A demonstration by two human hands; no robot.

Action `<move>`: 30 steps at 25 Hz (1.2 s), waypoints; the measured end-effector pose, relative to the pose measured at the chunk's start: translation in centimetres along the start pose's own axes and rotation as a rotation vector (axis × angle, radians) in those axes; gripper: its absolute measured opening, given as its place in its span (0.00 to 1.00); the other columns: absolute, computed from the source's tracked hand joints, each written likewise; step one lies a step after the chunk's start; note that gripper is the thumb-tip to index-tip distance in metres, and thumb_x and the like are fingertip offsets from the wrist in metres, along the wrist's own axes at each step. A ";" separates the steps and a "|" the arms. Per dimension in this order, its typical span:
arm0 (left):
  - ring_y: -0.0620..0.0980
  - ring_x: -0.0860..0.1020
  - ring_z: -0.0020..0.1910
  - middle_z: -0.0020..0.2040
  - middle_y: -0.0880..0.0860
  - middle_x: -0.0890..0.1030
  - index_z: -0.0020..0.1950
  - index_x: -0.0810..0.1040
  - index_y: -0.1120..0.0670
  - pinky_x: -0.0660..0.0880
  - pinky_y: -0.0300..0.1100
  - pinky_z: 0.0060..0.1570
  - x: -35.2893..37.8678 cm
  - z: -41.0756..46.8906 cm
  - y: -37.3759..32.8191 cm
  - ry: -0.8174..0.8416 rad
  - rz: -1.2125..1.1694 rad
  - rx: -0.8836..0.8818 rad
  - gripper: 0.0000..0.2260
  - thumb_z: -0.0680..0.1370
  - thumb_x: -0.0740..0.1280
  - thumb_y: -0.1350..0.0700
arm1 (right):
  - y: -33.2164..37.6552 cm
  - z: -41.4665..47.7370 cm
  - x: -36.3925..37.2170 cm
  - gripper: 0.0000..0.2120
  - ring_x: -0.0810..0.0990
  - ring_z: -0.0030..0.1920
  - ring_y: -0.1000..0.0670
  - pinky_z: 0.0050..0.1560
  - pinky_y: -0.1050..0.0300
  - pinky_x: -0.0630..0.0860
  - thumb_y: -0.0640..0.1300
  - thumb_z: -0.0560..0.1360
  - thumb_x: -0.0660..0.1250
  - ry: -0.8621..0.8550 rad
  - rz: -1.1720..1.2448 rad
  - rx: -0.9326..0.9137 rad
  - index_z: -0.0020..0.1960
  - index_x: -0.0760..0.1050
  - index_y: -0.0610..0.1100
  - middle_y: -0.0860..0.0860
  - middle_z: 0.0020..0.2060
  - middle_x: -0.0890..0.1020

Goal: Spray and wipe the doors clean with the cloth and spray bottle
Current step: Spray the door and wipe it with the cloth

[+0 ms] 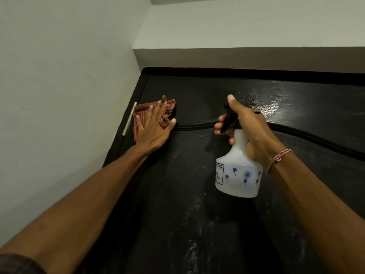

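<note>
Door (217, 224): dark; upper right wet and glossy; lower panel streaked with dust, apparently unwiped. Left hand (153, 125): flat, pressing cloth (141, 115) near top-left corner; right hand (248, 133): gripping spray bottle (238, 175), fingers on trigger.

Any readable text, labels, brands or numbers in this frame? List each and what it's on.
"AYER": blue capitals atop the boxed label on the spray bottle; its start wraps out of view, probably "SPRAYER".
Smaller lines below in that box: too blurred to read.
Cloth and door: no text seen.
</note>
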State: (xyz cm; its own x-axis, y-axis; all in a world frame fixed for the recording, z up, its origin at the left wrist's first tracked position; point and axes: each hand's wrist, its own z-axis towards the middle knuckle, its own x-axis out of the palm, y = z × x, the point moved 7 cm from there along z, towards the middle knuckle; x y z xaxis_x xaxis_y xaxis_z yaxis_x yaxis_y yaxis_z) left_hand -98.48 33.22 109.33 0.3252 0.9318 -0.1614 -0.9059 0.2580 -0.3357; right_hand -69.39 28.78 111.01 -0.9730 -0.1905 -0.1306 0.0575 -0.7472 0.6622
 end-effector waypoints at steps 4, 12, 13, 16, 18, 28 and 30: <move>0.44 0.38 0.83 0.85 0.42 0.41 0.85 0.44 0.41 0.26 0.48 0.74 -0.7 -4.5 3.6 0.055 -0.003 0.109 0.33 0.85 0.56 0.36 | -1.2 -0.1 5.2 0.26 0.90 0.43 0.45 0.27 0.61 0.73 0.67 0.80 0.65 0.020 0.050 0.018 0.47 0.83 0.43 0.44 0.44 0.90; 0.42 0.34 0.82 0.85 0.43 0.38 0.86 0.43 0.44 0.22 0.39 0.73 -0.1 -16.9 11.3 0.201 0.032 0.227 0.34 0.84 0.55 0.37 | -7.8 -5.1 13.3 0.26 0.90 0.46 0.44 0.31 0.58 0.74 0.66 0.81 0.65 0.042 0.114 0.127 0.48 0.84 0.43 0.44 0.44 0.90; 0.44 0.34 0.83 0.85 0.43 0.37 0.86 0.42 0.45 0.24 0.43 0.75 0.2 -18.7 12.2 0.208 0.052 0.224 0.35 0.84 0.55 0.37 | -8.9 -6.0 13.9 0.26 0.90 0.47 0.44 0.31 0.58 0.74 0.66 0.81 0.65 0.040 0.124 0.152 0.48 0.84 0.43 0.44 0.45 0.90; 0.48 0.33 0.83 0.85 0.45 0.34 0.85 0.39 0.44 0.33 0.59 0.80 1.4 -22.7 14.0 0.257 0.091 0.210 0.35 0.85 0.54 0.37 | -12.1 -8.6 14.9 0.27 0.90 0.48 0.43 0.32 0.57 0.74 0.66 0.81 0.65 0.019 0.144 0.226 0.51 0.84 0.41 0.42 0.46 0.90; 0.49 0.32 0.83 0.84 0.46 0.33 0.84 0.36 0.43 0.36 0.64 0.80 2.0 -24.7 14.4 0.289 0.092 0.207 0.36 0.84 0.53 0.36 | -13.9 -10.1 15.2 0.28 0.90 0.48 0.43 0.32 0.56 0.74 0.66 0.81 0.65 0.003 0.149 0.264 0.54 0.84 0.40 0.42 0.46 0.90; 0.54 0.35 0.84 0.85 0.50 0.34 0.85 0.35 0.46 0.30 0.61 0.78 3.9 -32.8 14.8 0.367 0.179 0.278 0.41 0.81 0.48 0.28 | -17.3 -14.3 13.7 0.28 0.89 0.51 0.42 0.32 0.55 0.73 0.65 0.81 0.65 -0.048 0.119 0.350 0.55 0.84 0.39 0.42 0.47 0.89; 0.52 0.34 0.84 0.85 0.48 0.34 0.84 0.34 0.44 0.24 0.56 0.76 3.6 -32.6 14.7 0.367 0.139 0.270 0.36 0.82 0.44 0.30 | -16.7 -14.4 13.1 0.27 0.89 0.51 0.42 0.33 0.55 0.73 0.65 0.80 0.65 -0.053 0.113 0.341 0.54 0.84 0.40 0.42 0.47 0.90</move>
State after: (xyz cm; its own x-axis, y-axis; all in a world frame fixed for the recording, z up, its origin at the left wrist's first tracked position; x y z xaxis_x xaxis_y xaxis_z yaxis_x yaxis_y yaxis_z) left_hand -101.78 32.03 73.57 0.2265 0.8229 -0.5211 -0.9698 0.2403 -0.0422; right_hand -79.86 29.58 87.65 -0.9754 -0.2204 -0.0100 0.0963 -0.4662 0.8794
